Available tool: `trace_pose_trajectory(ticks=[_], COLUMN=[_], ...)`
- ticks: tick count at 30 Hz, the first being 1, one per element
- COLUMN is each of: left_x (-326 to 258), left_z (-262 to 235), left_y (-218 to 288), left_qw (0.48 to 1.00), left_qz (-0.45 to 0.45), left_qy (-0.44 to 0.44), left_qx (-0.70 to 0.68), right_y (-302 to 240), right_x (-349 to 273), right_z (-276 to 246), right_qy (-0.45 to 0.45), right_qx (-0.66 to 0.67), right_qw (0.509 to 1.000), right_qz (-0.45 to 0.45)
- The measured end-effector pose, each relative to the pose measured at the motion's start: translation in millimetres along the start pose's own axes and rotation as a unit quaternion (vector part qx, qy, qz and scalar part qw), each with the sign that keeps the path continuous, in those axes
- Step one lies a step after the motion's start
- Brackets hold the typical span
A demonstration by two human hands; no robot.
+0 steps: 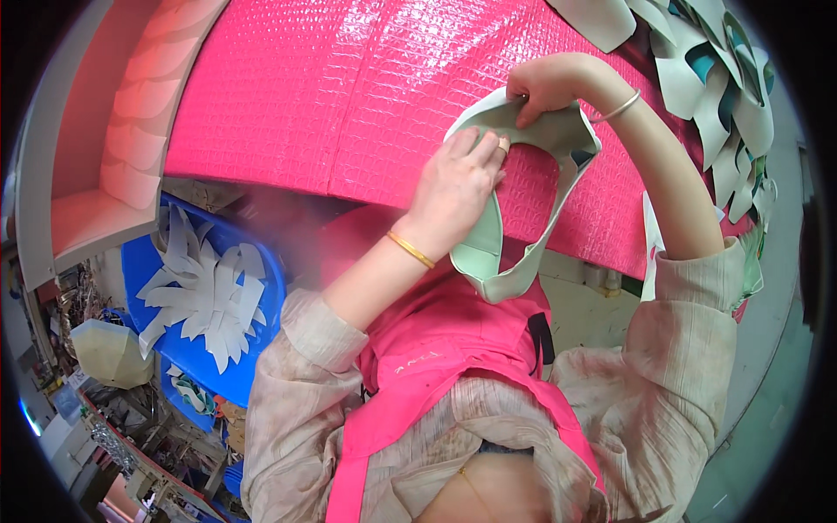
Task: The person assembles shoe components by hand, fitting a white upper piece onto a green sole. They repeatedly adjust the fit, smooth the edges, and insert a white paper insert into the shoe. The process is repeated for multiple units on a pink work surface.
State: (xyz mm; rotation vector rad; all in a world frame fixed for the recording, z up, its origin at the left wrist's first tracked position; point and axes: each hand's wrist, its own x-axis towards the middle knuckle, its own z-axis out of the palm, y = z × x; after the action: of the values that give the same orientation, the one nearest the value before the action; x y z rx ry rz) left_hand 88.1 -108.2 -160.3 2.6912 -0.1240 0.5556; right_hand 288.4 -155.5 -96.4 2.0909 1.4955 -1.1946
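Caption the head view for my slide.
Left hand and right hand hold a pale green piece over a shiny pink surface.

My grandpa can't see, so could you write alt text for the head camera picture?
A person's right hand pinches a pale green looped piece above a glossy pink cover, while the left hand touches its edge. At left, a blue tub holds white cut pieces; at upper right, more pale pieces overlap.
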Motion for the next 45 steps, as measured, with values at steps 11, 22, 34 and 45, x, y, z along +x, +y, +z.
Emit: trace_pose_trajectory(ticks=[11, 22, 34, 45], left_x=[9, 1, -1, 22], left_z=[-16, 8, 6, 22], left_y=[-3, 128, 35, 36], left_qw=[0.988, 0.958, 1.000, 1.000], left_qz=[-0.029, 0.040, -0.008, 0.011], left_qy=[-0.051, -0.062, -0.030, -0.010], left_qx=[-0.139, -0.276, 0.004, -0.018], right_y=[47, 4, 6, 8], right_x=[-71, -44, -35, -24], right_z=[60, 38, 46, 56], right_qy=[0.089, 0.129, 0.220, 0.234], right_qx=[0.557, 0.143, -0.046, -0.084], right_qw=[0.822, 0.980, 0.974, 0.968], right_qz=[-0.075, -0.040, -0.044, -0.030])
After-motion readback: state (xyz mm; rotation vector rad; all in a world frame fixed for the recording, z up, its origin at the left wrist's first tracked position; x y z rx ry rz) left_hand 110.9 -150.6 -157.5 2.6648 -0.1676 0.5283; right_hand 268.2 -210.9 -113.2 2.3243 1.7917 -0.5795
